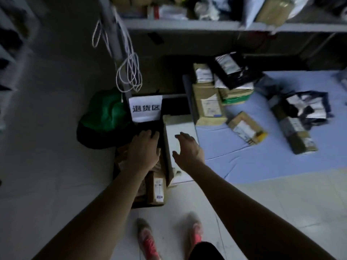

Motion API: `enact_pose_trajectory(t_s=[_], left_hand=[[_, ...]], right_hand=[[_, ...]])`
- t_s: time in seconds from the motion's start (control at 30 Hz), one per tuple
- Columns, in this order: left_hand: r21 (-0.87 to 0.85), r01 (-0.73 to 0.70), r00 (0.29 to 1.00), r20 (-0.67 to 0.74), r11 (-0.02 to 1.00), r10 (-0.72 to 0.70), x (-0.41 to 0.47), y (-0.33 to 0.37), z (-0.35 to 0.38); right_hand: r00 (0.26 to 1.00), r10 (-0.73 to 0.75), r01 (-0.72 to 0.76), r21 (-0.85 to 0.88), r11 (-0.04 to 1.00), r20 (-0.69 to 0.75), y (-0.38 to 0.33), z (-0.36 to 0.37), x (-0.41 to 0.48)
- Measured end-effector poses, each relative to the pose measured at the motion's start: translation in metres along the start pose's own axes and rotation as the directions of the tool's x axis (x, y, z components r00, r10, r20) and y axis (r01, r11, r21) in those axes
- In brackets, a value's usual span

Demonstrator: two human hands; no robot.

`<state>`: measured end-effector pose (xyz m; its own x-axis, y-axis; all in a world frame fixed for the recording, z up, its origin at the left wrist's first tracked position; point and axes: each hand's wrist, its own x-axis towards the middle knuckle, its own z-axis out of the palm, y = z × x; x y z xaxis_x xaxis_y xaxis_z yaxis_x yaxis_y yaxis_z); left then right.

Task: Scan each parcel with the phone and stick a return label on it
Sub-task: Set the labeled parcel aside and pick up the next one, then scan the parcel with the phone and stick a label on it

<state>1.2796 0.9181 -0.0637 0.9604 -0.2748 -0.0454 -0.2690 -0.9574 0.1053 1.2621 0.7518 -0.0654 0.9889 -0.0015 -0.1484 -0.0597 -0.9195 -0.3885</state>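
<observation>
the cardboard parcels (208, 104) are brown and matt, with paper labels; the black mailer bag (234, 72) is glossy, crinkled plastic; the blue sheet (244, 156) looks like smooth, matt cloth; the sign (145, 108) is white paper; the green bag (105, 113) is soft cloth; the floor (47, 166) is pale, smooth tile

Seen from the left hand (144, 149) and right hand (187, 149), a paper sign (145, 108) and a post (120, 51) hung with white cords (131, 72) bar the way at twelve o'clock. A green bag (105, 111) crowds ten o'clock. A white box (178, 128) lies under the right hand. Stacked parcels (208, 104) stand at one o'clock on the blue mat (244, 162), with more scattered at three. Bare floor (47, 156) lies open at nine o'clock; bare mat lies open at four.
</observation>
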Motion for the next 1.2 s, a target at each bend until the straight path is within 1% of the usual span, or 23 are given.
enact_pose_trajectory(t_s=[0.1, 0.17, 0.27, 0.33, 0.4, 0.47, 0.5, 0.57, 0.63, 0.73, 0.83, 0.93, 1.0, 1.07, 1.17, 1.2], left_hand=[[0.066, -0.086, 0.993, -0.08, 0.994, 0.091, 0.024, 0.047, -0.057], [0.097, -0.121, 0.988, -0.087, 0.988, 0.13, 0.039, 0.083, -0.08], [0.162, -0.166, 0.982, -0.067, 0.973, 0.178, 0.057, 0.142, -0.094], [0.166, -0.171, 0.981, -0.058, 0.971, 0.183, 0.065, 0.18, -0.092], [0.109, -0.141, 0.988, -0.04, 0.984, 0.146, 0.073, 0.217, -0.083], [0.031, -0.09, 0.996, -0.013, 0.995, 0.091, 0.08, 0.251, -0.068], [-0.029, -0.051, 0.999, 0.013, 0.998, 0.052, 0.084, 0.266, -0.058], [-0.226, 0.066, 0.995, 0.085, 0.972, -0.048, 0.092, 0.292, -0.037], [-0.394, 0.201, 0.973, 0.188, 0.897, -0.135, 0.101, 0.311, -0.015], [-0.512, 0.359, 0.923, 0.318, 0.78, -0.216, 0.115, 0.329, 0.02], [-0.614, 0.456, 0.885, 0.391, 0.644, -0.253, 0.132, 0.338, 0.055], [-0.693, 0.453, 0.892, 0.358, 0.561, -0.277, 0.146, 0.348, 0.085], [-0.775, 0.433, 0.897, 0.324, 0.459, -0.3, 0.152, 0.358, 0.095], [-0.84, 0.406, 0.901, 0.303, 0.36, -0.309, 0.157, 0.367, 0.094], [-0.891, 0.396, 0.89, 0.314, 0.223, -0.33, 0.168, 0.378, 0.075], [-0.903, 0.379, 0.895, 0.301, 0.202, -0.33, 0.174, 0.383, 0.067]], right_hand=[[0.999, 0.026, -0.028, -0.047, 0.998, -0.044, 0.032, -0.07, 0.0], [0.997, 0.037, -0.041, -0.064, 0.997, -0.075, 0.062, -0.107, -0.002], [0.992, 0.065, -0.072, -0.064, 0.995, -0.109, 0.118, -0.147, -0.005], [0.987, 0.114, -0.118, -0.026, 0.993, -0.11, 0.159, -0.167, -0.004], [0.98, 0.181, -0.178, 0.037, 0.983, -0.087, 0.197, -0.182, 0.0], [0.975, 0.215, -0.209, 0.093, 0.973, -0.061, 0.233, -0.19, 0.005], [0.972, 0.229, -0.221, 0.128, 0.967, -0.046, 0.25, -0.191, 0.007], [0.965, 0.262, -0.255, 0.218, 0.942, -0.005, 0.282, -0.19, 0.014], [0.96, 0.276, -0.276, 0.286, 0.918, 0.041, 0.31, -0.185, 0.022], [0.958, 0.264, -0.286, 0.292, 0.912, 0.114, 0.337, -0.17, 0.036], [0.951, 0.244, -0.29, 0.271, 0.918, 0.192, 0.349, -0.15, 0.05], [0.949, 0.224, -0.281, 0.269, 0.921, 0.223, 0.355, -0.136, 0.063], [0.95, 0.236, -0.293, 0.318, 0.902, 0.205, 0.356, -0.134, 0.07], [0.952, 0.249, -0.299, 0.381, 0.875, 0.177, 0.357, -0.137, 0.077], [0.971, 0.217, -0.239, 0.464, 0.853, 0.1, 0.36, -0.155, 0.085], [0.975, 0.212, -0.217, 0.493, 0.843, 0.066, 0.361, -0.165, 0.088]])
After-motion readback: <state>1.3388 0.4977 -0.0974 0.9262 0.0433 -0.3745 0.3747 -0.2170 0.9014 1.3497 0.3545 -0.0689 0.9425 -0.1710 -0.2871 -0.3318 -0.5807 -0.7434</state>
